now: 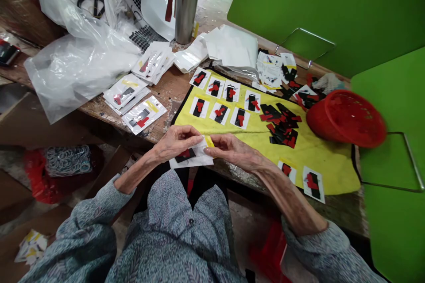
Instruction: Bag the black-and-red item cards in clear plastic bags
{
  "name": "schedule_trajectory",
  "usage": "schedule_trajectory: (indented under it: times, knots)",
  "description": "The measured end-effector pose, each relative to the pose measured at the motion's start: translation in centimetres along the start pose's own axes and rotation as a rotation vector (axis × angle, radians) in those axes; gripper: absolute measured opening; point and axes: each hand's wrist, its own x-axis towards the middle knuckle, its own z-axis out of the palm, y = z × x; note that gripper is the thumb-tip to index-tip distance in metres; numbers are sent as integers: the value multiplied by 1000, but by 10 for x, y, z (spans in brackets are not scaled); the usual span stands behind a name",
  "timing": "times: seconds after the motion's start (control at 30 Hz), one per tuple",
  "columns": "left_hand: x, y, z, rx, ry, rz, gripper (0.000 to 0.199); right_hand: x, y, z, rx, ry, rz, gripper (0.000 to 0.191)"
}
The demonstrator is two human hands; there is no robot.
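Between my two hands, just off the table's front edge, is a small white packet [195, 159] with a black and red piece in it and a yellow strip at its top. My left hand [179, 142] pinches its upper edge. With thumb and fingers, my right hand [232, 150] grips the corner by the yellow strip. Beyond them on a yellow cloth [212, 127] lie white cards [199, 107] in rows, each bearing a black and red piece. A loose heap of black and red pieces [282, 124] sits to their right.
Stacks of filled packets [128, 93] lie left of the cloth. A red plastic basket [348, 117] is tipped at the right. Behind stand a steel flask [188, 9], a pile of white sheets [230, 46] and plastic bags [89, 53]. Green panels [315, 4] border the table's right side.
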Motion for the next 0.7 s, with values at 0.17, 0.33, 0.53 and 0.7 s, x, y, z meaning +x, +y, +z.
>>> schedule_trajectory:
  times: [0.17, 0.33, 0.53, 0.7]
  knots:
    - [1, 4, 4, 35, 5, 44, 28, 6, 7, 13, 37, 34, -20, 32]
    - [3, 3, 5, 74, 4, 111, 22, 11, 14, 21, -15, 74, -25, 30]
    - [2, 8, 4, 23, -22, -2, 30, 3, 10, 5, 114, -52, -30, 31]
    - [3, 11, 12, 9, -36, -12, 27, 6, 16, 1, 30, -54, -62, 30]
